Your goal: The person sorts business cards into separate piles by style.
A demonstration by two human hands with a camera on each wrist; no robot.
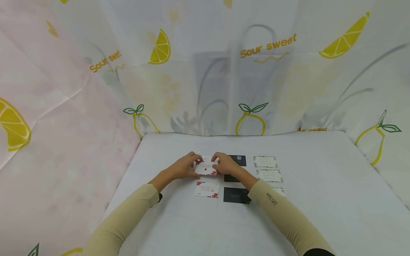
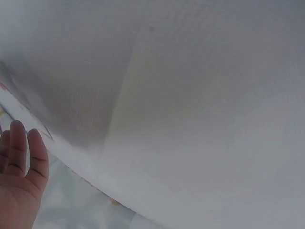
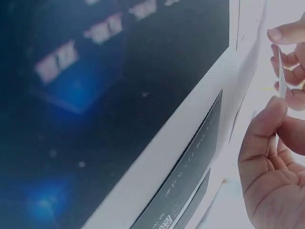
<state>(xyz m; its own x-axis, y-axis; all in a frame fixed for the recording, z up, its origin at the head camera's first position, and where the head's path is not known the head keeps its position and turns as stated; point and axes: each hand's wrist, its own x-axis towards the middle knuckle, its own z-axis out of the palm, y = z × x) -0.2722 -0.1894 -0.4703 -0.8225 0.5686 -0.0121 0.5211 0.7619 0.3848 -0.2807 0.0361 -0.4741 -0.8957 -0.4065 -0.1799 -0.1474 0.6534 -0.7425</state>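
Lemon-printed sheeting (image 1: 250,71) is hung behind and beside a white counter (image 1: 320,199), on which small cards are laid out in columns. One white card with red marks (image 1: 206,168) is held just above the counter between both hands, at the far end of the left column. It is pinched at its left edge by the left hand (image 1: 184,166) and at its right edge by the right hand (image 1: 225,164), so each grip is pressed together on the card rather than spread. In the right wrist view the card is seen edge-on, caught between the thumb and the fingertips (image 3: 281,36).

A second white card with red marks (image 1: 206,189) is laid flat nearer the person, just below the held one. Dark cards are set in the next column: one (image 1: 238,160) beyond the right hand, one (image 1: 235,195) beside the right sleeve (image 1: 282,213), and one between them largely hidden by the wrist. Pale cards with patterned borders (image 1: 265,161) are arranged further right. In the left wrist view only blurred sheeting and part of the left hand's fingers (image 2: 19,157) can be made out.
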